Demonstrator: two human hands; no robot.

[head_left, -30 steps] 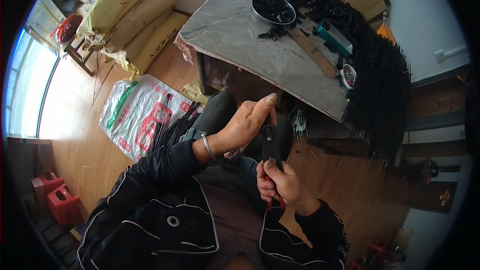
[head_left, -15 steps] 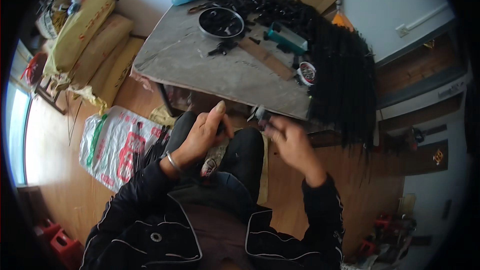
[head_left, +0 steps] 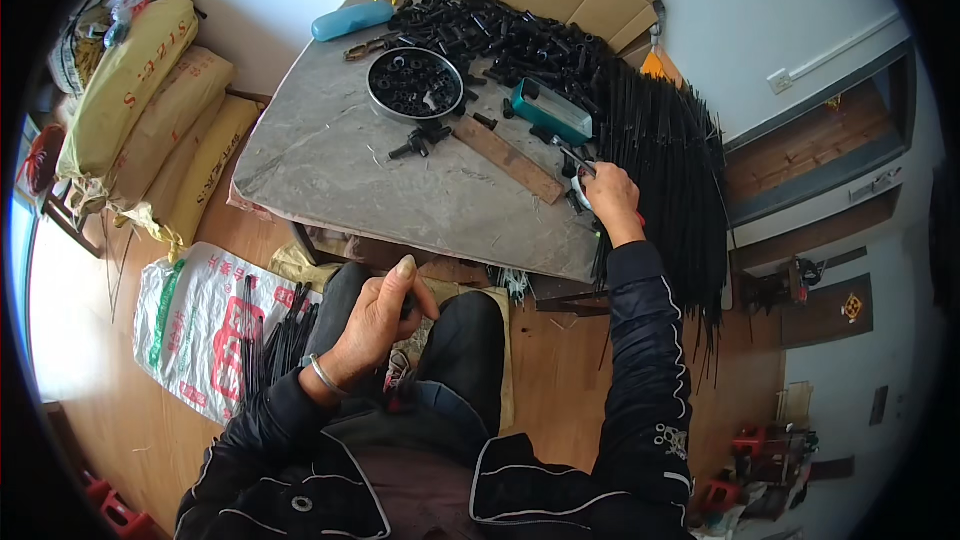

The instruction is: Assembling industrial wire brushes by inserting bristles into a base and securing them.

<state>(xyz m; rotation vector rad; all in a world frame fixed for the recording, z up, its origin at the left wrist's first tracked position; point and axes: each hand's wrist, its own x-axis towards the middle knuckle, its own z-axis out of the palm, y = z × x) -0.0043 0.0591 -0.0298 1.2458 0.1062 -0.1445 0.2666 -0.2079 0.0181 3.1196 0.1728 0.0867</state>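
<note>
Head: right hand (head_left: 612, 192) outstretched over table (head_left: 400, 190), gripping pliers (head_left: 578, 161); left hand (head_left: 374, 322) half-curled.

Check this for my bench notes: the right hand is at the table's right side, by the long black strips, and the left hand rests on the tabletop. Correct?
Not quite: the head view shows the left hand over the person's legs, not on the tabletop. The right hand is at the tabletop's right side, by the long black strips.

A grey table (head_left: 330, 140) stands on brown flooring (head_left: 560, 380) near pale walls (head_left: 745, 30)
</note>
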